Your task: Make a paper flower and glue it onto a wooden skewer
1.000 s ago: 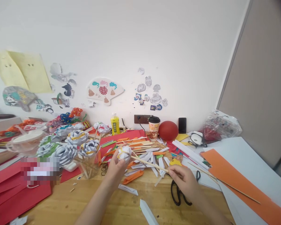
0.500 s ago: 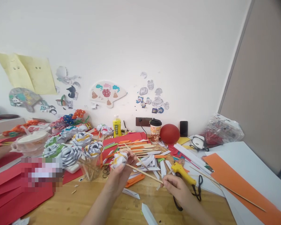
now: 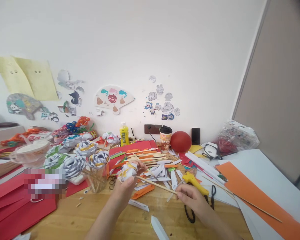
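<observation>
Between the fingers of my left hand (image 3: 126, 190) is a white and yellow folded paper flower (image 3: 128, 170), tilted to the left. A thin wooden stick (image 3: 156, 184) runs from the flower's base down to the right. My right hand (image 3: 191, 196) pinches the stick's far end between thumb and fingers. Just behind the right hand lies a yellow glue gun (image 3: 194, 182), and black-handled scissors (image 3: 190, 213) are partly hidden under that hand. Folded white paper strips (image 3: 158, 171) and wooden sticks (image 3: 146, 157) are heaped beyond the stick.
Several finished paper flowers (image 3: 75, 165) stand in a clear cup (image 3: 96, 181) on the left. Red paper sheets (image 3: 12, 206) lie at front left, an orange sheet (image 3: 260, 196) at right. Along the wall stand a yellow bottle (image 3: 124, 134), a paper cup (image 3: 165, 138) and a red balloon (image 3: 181, 141).
My right hand has shifted slightly to the right along with the stick's end. The flower in my left hand has turned a little. The whole view has moved slightly.
</observation>
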Demonstrator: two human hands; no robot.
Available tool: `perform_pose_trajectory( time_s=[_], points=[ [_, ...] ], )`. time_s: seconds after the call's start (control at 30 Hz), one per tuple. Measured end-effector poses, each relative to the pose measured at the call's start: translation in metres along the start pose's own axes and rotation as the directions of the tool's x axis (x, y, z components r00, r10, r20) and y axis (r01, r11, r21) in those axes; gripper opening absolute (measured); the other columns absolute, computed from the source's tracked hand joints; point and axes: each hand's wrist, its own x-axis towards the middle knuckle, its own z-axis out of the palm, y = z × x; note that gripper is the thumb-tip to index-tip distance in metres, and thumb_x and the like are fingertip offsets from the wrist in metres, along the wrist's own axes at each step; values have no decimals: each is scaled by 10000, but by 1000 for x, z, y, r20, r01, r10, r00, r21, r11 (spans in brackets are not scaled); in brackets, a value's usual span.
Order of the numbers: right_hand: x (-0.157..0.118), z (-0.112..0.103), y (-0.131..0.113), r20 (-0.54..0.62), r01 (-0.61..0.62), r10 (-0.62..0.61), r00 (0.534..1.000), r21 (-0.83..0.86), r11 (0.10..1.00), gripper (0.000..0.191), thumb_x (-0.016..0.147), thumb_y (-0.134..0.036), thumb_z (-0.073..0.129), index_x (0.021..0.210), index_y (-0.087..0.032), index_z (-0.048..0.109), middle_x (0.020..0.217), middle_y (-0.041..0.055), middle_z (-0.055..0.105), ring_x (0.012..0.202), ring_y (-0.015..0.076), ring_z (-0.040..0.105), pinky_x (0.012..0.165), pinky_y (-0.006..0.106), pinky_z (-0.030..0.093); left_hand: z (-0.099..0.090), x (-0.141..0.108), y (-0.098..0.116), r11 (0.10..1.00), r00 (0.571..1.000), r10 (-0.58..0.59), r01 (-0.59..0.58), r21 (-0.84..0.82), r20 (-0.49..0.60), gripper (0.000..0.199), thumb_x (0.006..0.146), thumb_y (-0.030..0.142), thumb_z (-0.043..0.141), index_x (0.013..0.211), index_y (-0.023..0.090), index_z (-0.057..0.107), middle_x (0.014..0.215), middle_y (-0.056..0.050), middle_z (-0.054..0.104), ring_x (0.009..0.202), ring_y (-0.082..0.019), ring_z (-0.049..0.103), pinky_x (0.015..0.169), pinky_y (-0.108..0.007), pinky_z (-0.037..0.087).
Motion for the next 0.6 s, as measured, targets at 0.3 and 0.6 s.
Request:
perform_pose_trajectory(
  time_s=[0.3,0.6],
  points=[
    [11,13,20,29,-11,10,1000,20,1000,528,715,-699,489,592,-186,473,557,-53,348,530,107,338,525,225,301,31,5,23,970,999,22,-15,241,-29,460,539,439,766,877,178,593,838,-68,629,805,-248,593,745,-359,473],
    [15,6,19,-52,207,-212,976,-85,975,556,711,-723,463,641,-187,595,655,14,525,681,185,500,685,310,434,105,-12,43,775,981,51,-156,613,186,341,617,158,688,921,230,551,891,-52,617,816,-235,587,734,-329,459]
  ],
)
